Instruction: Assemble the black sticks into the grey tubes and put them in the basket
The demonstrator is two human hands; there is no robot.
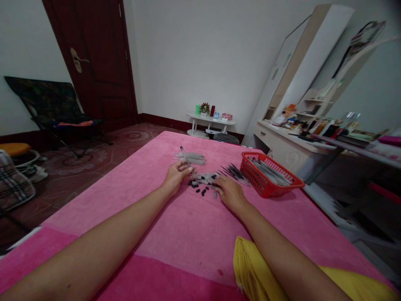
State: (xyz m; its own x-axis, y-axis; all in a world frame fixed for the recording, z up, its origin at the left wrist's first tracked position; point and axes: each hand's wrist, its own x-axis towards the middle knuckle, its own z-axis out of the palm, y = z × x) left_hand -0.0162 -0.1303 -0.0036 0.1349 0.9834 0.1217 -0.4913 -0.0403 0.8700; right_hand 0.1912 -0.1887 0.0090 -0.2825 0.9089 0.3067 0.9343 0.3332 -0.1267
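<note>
My left hand [175,175] is closed around a clear pen [184,153], tilted, with its black end pointing up and away. Beyond it lies a row of clear pen barrels [196,158]. Between my hands is a loose pile of small black and whitish pen parts [204,179], some scattered toward me. My right hand [231,192] reaches into the right side of this pile, fingertips bent down and together; what they hold, if anything, is hidden. Just past my right hand lies a bunch of thin dark sticks, like pen refills [233,171].
A red plastic basket [257,180] holding many clear pen-like pieces stands at the right. Pink cloth [150,225] covers the work surface. Yellow fabric [250,263] lies under my right forearm. A dressing table [288,142] stands to the right, a folding chair [53,102] far left.
</note>
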